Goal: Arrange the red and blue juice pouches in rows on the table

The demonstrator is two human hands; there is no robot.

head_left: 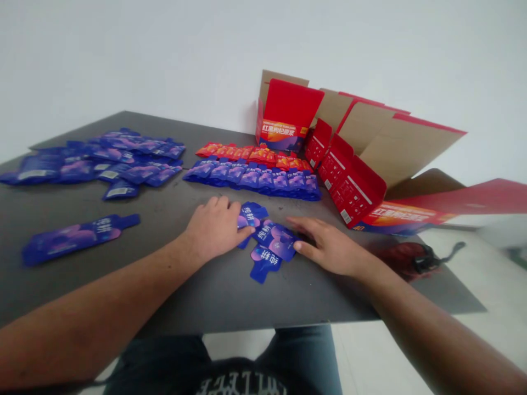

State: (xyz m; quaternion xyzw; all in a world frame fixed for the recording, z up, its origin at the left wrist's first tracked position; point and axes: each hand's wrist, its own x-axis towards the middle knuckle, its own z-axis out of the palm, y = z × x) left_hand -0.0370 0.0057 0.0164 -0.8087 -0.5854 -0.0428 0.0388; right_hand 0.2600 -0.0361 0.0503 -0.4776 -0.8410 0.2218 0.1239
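My left hand (216, 226) lies palm down on a small heap of blue sachets (269, 241) near the table's front middle, fingers together over one sachet's end. My right hand (325, 244) rests flat at the heap's right side, fingers stretched and touching a sachet's edge. Behind the heap lies a neat row of blue sachets (255, 176), with a row of red sachets (255, 153) just beyond it.
A dark grey table (164, 285) carries a loose pile of blue sachets (102, 159) at far left and a single one (78, 236) nearer me. Open red cardboard boxes (349, 181) stand and lie at the right rear. A dark object (420, 258) sits on the floor at right.
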